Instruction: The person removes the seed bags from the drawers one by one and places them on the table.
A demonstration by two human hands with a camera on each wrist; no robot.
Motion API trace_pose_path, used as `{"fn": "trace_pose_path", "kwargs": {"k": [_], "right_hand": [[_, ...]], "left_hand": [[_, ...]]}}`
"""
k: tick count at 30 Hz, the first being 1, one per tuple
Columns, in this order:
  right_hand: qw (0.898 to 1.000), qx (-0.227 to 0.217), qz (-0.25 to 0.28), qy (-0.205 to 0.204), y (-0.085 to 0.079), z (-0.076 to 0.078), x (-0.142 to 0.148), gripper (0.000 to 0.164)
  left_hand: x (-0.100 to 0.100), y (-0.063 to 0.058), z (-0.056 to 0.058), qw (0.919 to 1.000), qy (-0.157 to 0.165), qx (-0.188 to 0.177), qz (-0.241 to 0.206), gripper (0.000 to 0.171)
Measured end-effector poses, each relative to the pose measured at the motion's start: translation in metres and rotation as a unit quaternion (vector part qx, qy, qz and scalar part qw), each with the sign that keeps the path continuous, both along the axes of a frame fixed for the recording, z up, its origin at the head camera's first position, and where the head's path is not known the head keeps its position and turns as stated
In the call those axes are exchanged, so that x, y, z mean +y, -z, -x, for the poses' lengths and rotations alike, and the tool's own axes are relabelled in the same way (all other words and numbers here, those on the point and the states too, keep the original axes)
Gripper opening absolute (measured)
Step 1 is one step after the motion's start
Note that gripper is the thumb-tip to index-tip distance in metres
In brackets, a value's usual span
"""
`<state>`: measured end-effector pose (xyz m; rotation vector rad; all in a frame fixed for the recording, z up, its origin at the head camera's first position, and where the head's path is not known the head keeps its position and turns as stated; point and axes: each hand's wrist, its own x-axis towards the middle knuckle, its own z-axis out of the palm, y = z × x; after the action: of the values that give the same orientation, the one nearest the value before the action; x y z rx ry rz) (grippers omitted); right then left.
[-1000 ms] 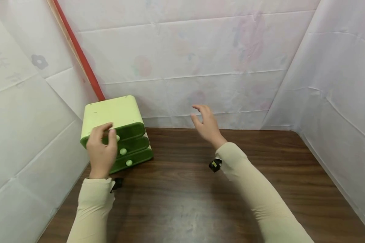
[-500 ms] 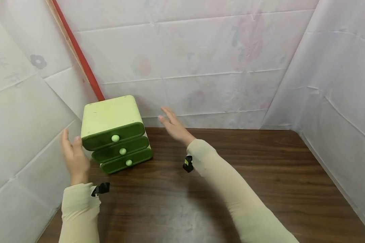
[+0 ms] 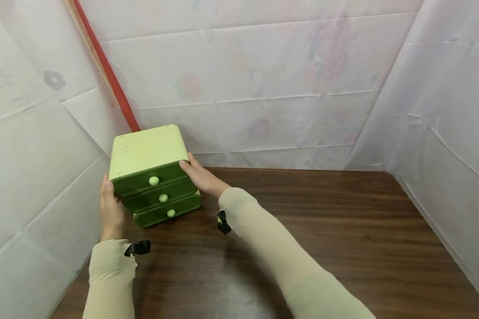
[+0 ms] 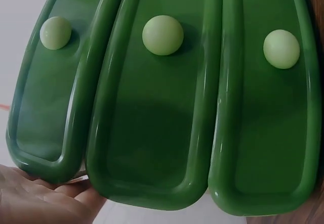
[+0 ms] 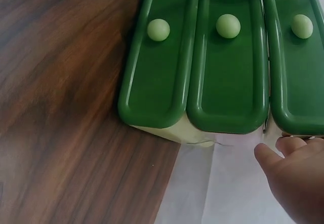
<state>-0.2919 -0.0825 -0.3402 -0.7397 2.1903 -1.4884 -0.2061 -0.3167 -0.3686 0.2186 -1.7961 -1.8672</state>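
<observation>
A small drawer cabinet (image 3: 149, 150) with a pale yellow-green top and dark green drawer fronts stands at the back left, all drawers closed. My left hand (image 3: 111, 212) grips its left side at the top drawer, thumb at the front corner. In the left wrist view the fingers (image 4: 71, 196) reach behind the drawer front's edge. On the other side, my right hand (image 3: 203, 178) holds the upper right corner, its thumb along the front edge. The right wrist view shows some right fingers (image 5: 291, 145) tucked beside the top drawer. Round pale knobs (image 3: 154, 180) sit on the fronts.
The cabinet stands on a dark wood-grain table (image 3: 323, 230). White patterned sheeting (image 3: 279, 88) walls in the back and both sides, close to the cabinet's left. A red strip (image 3: 107, 71) runs down the back left corner behind it.
My left hand swings left from in front of the cabinet, then closes in on its left side. The right hand moves left across the table to the cabinet's right side. The cabinet stays in place.
</observation>
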Motion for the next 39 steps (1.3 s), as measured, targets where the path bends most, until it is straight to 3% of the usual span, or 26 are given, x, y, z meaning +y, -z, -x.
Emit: {"fn": "trace_pose_path", "kwargs": {"k": [7,15,20,29,35,39], "right_hand": [[1.000,-0.005,0.011,0.009,0.001,0.001,-0.003,0.069],[1.000,-0.011,0.017,0.006,0.002,0.003,0.002,0.068],[0.999,-0.016,0.029,-0.005,0.002,0.004,0.008,0.064],[0.999,-0.015,0.043,-0.015,-0.020,-0.015,0.028,0.059],[0.999,0.001,0.047,-0.006,-0.015,-0.012,0.042,0.059],[0.998,0.007,0.058,0.010,0.000,-0.002,0.048,0.061]], "left_hand": [[0.001,0.002,0.001,0.9999,-0.007,0.001,-0.011,0.051],[0.005,0.002,0.003,0.9991,0.012,0.041,-0.001,0.051],[0.009,0.003,0.004,0.9995,0.018,0.028,0.000,0.050],[0.015,0.002,0.008,0.9988,0.033,0.035,0.009,0.048],[0.025,0.002,0.011,0.9981,0.054,0.013,0.028,0.049],[0.033,0.002,0.014,0.9969,0.071,0.007,0.033,0.049]]}}
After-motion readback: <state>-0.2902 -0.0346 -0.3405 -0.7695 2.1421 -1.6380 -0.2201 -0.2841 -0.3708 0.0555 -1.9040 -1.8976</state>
